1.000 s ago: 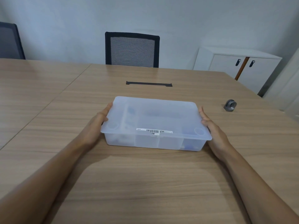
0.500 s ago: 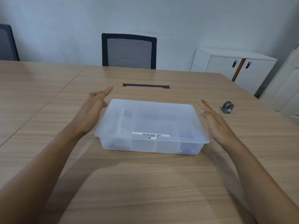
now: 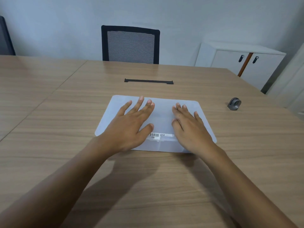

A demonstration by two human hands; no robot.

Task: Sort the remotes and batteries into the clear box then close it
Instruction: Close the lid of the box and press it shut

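Observation:
The clear plastic box (image 3: 162, 112) sits in the middle of the wooden table with its frosted lid on; a barcode label (image 3: 160, 135) runs along the lid's near edge. My left hand (image 3: 130, 124) lies flat, palm down, on the left half of the lid with fingers spread. On the right half my right hand (image 3: 189, 125) rests the same way. Neither hand holds anything. The remotes and batteries are hidden under the lid and my hands.
A small grey round object (image 3: 234, 104) stands on the table (image 3: 65, 129) to the right. A black cable slot (image 3: 148, 81) lies beyond the box. A black mesh chair (image 3: 130, 45) faces me, and a white cabinet (image 3: 243, 61) is at the back right.
My hands let go of the box's two sides, lifted apart, and now lie flat on top of the lid. The box has barely shifted.

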